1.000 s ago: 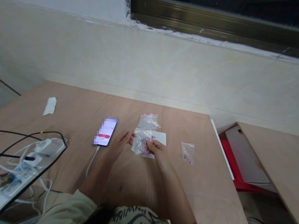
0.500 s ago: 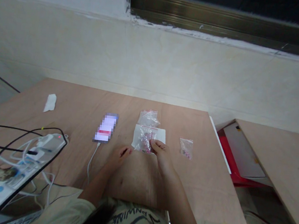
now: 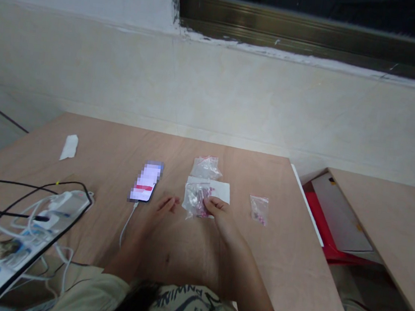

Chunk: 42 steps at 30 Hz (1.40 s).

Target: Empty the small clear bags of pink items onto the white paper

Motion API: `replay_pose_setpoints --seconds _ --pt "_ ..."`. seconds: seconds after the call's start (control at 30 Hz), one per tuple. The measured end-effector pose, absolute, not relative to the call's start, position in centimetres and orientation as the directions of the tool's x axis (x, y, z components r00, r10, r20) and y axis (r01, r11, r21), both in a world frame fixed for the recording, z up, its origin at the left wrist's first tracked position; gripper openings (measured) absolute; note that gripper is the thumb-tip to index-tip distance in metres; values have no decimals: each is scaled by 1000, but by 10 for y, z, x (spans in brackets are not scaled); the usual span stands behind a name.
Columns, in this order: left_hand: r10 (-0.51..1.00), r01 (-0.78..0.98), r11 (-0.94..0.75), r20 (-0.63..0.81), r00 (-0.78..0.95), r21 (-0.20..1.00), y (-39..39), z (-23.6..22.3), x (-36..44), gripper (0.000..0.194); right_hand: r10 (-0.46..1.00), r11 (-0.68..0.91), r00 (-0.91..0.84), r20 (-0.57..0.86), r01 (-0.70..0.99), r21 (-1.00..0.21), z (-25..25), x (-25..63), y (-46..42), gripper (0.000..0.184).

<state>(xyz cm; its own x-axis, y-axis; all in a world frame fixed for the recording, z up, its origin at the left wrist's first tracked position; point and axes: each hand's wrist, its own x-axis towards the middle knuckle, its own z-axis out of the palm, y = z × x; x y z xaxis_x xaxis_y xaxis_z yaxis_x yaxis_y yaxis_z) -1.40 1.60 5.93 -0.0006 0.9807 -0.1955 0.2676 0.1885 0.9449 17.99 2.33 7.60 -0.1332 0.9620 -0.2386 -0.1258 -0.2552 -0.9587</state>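
My right hand (image 3: 218,210) pinches a small clear zip bag (image 3: 197,198) between thumb and fingers. Small pink pieces show through the plastic; they look like beads, though they are too small to be sure. Beneath that bag lies a white sheet of paper (image 3: 222,186). To its left, my left hand (image 3: 166,208) is held over the table with loosely bent fingers, empty and apart from the bag. Just behind the paper are more clear zip bags (image 3: 206,167). On the right lies another small zip bag (image 3: 259,211) with a few pinkish pieces at its bottom.
A lit phone (image 3: 146,181) with a white charging cable lies left of my hands on the wooden table (image 3: 118,145). At the left edge is a power strip (image 3: 24,249) tangled with cables. A white paper scrap (image 3: 69,147) lies far left. A second table (image 3: 385,205) stands right.
My left hand has moved slightly left, away from the bag. The bag in my right hand has shifted left and turned over the paper. The view has tipped slightly upward.
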Motion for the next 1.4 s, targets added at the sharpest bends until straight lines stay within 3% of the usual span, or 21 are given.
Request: replay_pose_setpoints --seconds 0.07,0.27,0.4,0.57,0.73,0.9,1.0,1.17,1.4 --pt "980 279 180 -196 31 943 25 72 -17 29 954 -220 -219 -204 -52 -974 73 179 22 34" --pt "849 351 133 -290 442 927 33 108 -22 24 942 -154 -284 -178 105 -982 66 173 10 29" --pt "782 364 172 -352 515 915 24 120 -21 17 948 -90 -286 -137 173 -981 60 170 4 24" --pt "781 399 199 -391 487 895 15 115 -16 19 955 -82 -260 -144 237 -968 61 168 -4 22" --pt "832 430 185 -373 409 884 8 109 -14 22 993 -6 113 38 367 -930 74 161 -16 14" --pt "829 426 161 -356 432 890 2 110 -7 22 978 -114 -162 -132 114 -987 75 147 -20 27" --pt "806 359 205 -365 466 910 0 109 -2 22 965 -162 -203 -164 28 -986 73 143 -17 30" --pt "840 369 215 -364 402 904 2 103 2 20 958 -192 -206 -199 52 -980 76 147 -9 26" --pt "956 513 172 -268 119 841 13 101 -9 15 953 -198 -207 -221 128 -972 69 163 -5 24"
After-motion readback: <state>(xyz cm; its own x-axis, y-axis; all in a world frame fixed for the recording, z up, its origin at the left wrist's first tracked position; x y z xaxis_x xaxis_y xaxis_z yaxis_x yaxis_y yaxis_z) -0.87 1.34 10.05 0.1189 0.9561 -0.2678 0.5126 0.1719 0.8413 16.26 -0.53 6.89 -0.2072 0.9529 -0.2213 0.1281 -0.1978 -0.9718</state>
